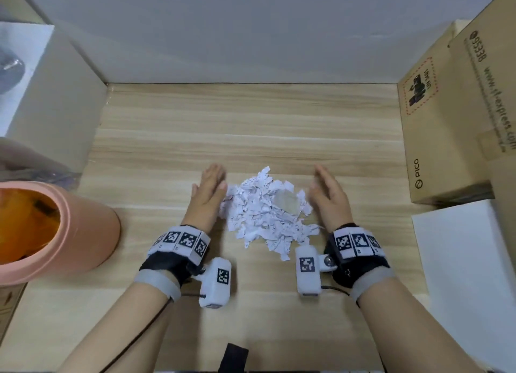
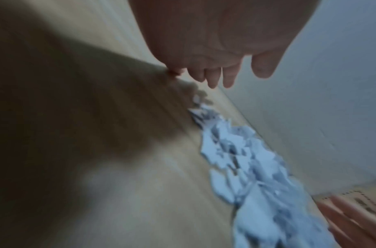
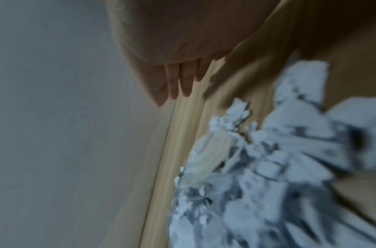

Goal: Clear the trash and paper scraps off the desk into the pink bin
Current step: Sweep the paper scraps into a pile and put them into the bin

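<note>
A heap of torn white paper scraps [image 1: 265,208] lies in the middle of the wooden desk [image 1: 237,115], with a crumpled clear piece [image 1: 284,201] on top. My left hand [image 1: 209,188] stands on its edge with straight fingers, touching the heap's left side. My right hand [image 1: 326,191] stands the same way just right of the heap. Both wrist views are blurred: the scraps [image 2: 246,167] lie below the left hand's fingers [image 2: 214,77], and the scraps [image 3: 267,167] lie beside the right hand's fingers [image 3: 178,83]. The pink bin [image 1: 69,227] stands at the desk's left, holding orange material.
Cardboard boxes [image 1: 446,107] stand along the right side, with a white sheet [image 1: 469,255] in front of them. A white box [image 1: 55,93] rises at the back left above the bin. A grey wall [image 1: 251,32] closes the back of the desk.
</note>
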Demonstrator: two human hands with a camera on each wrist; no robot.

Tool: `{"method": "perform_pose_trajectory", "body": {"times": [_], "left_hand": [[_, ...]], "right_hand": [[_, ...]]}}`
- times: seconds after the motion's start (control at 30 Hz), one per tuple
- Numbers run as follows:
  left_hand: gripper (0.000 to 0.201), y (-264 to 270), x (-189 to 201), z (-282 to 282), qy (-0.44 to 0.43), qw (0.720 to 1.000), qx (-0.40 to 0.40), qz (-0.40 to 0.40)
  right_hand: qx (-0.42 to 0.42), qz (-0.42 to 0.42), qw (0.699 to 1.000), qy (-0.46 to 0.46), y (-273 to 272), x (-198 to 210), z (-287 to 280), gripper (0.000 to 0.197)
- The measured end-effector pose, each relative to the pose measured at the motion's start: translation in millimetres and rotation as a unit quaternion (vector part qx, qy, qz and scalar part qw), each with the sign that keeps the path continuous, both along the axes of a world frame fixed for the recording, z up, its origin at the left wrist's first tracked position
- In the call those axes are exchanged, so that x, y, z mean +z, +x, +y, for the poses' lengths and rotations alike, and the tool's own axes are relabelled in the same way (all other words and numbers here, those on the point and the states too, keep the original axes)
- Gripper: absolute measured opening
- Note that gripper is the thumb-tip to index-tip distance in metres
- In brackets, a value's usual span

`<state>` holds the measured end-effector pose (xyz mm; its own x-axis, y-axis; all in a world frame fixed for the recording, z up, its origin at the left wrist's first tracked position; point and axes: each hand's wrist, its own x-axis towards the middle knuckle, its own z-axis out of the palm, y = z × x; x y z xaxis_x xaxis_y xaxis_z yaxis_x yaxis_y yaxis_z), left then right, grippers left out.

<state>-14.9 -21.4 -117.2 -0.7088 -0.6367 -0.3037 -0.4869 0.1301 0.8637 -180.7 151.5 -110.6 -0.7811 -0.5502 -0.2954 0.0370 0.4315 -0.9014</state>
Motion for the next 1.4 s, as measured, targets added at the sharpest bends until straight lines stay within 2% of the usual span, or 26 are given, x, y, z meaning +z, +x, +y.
{"method": "perform_pose_trajectory", "body": {"times": [0.07,0.17,0.23,0.3,0.4,0.5,0.6,0.67,0.77,0.83,0.9,1.0,1.07,1.1,1.2,1.3,1.4], "left_hand": [[0.060,13,-8,6,-0.024,0.999,-0.002,-0.039],[0.080,13,-18,25,-0.090,0.988,-0.093,-0.081],[0.076,4,-16,33,-0.075,0.986,-0.130,-0.073],[0.066,0,-6,32,-0.025,0.990,-0.126,-0.058],[0.052,1,24,14,0.036,0.998,-0.057,-0.002],[0.042,14,72,-7,0.055,0.993,0.003,0.108],[0.028,38,127,-24,0.017,0.982,0.020,0.188],[0.026,63,159,-34,-0.061,0.975,0.039,0.208],[0.028,112,182,-53,-0.222,0.946,0.120,0.205],[0.032,144,180,-65,-0.291,0.920,0.187,0.181],[0.036,171,168,-75,-0.292,0.911,0.244,0.160],[0.045,197,144,-80,-0.266,0.911,0.279,0.146],[0.049,202,133,-78,-0.227,0.919,0.289,0.141],[0.049,202,129,-77,-0.199,0.924,0.294,0.140],[0.049,190,118,-70,-0.132,0.935,0.296,0.146],[0.052,168,109,-65,-0.097,0.943,0.263,0.178],[0.052,142,104,-60,-0.053,0.954,0.236,0.180]], "right_hand": [[0.003,0.016,0.998,0.066,10,-8,9,0.051],[0.124,0.104,0.978,0.129,38,-20,5,0.063],[0.160,0.109,0.974,0.117,51,-24,-8,0.064],[0.132,0.077,0.984,0.091,55,-19,-19,0.058],[0.095,0.059,0.991,0.067,55,4,-32,0.055],[0.113,0.030,0.993,-0.021,65,39,-61,0.053],[0.174,-0.035,0.979,-0.105,88,76,-102,0.035],[0.234,-0.047,0.964,-0.118,110,96,-128,0.028],[0.337,-0.009,0.934,-0.122,146,112,-160,0.025],[0.408,0.043,0.906,-0.106,169,116,-175,0.027],[0.483,0.107,0.864,-0.096,187,114,-186,0.028],[0.593,0.195,0.779,-0.065,204,106,-195,0.032],[0.610,0.245,0.753,-0.028,208,99,-195,0.029],[0.600,0.259,0.756,-0.019,206,97,-193,0.025],[0.553,0.258,0.792,-0.024,191,93,-182,0.015],[0.508,0.263,0.820,-0.026,165,92,-164,0.018],[0.438,0.306,0.844,-0.050,143,98,-145,0.023]]}}
